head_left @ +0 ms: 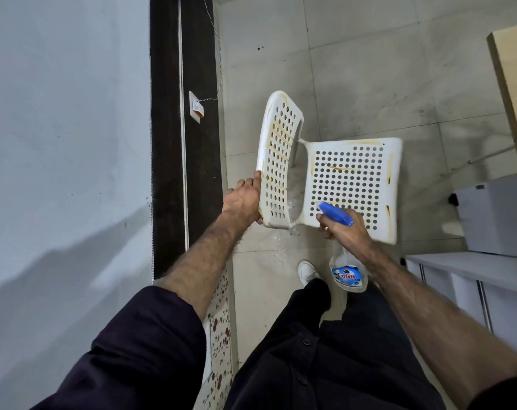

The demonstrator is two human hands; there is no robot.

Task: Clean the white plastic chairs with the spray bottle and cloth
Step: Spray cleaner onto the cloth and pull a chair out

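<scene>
Dark sleeves [139,344] and dark trousers [325,365] fill the bottom of the view, nearest the camera, with a white shoe [307,272] planted on the tiled floor [369,84] just below the chair.

Far left is a grey wall [59,128], then a dark door frame [192,143] carrying a small white switch box [195,108] with a thin wire running up from it.

Next comes the left hand [244,199]. Its fingers lie along the outer edge of the backrest [278,161] and the thumb tucks under the lower corner, so it grips the edge and steadies the white plastic chair [351,184]. Seat and backrest are both full of round holes and marked with yellowish-brown streaks, mostly along the rims and ribs.

To the right, the right hand [344,229] is wrapped round the neck of the spray bottle [349,273], a finger on the trigger under the blue nozzle [335,213]. The nozzle sits over the near corner of the seat and points toward the backrest; the clear body with its blue label hangs below the wrist. Droplets seem to show on the floor under the gap between seat and backrest.

At far right stand a pale wooden panel [514,93] and white furniture [473,270].

The spraying step looks to be in hand. No cloth is in view, so the next move likely calls for wetting the stained rims, then freeing a hand to fetch the cloth and wipe.
</scene>
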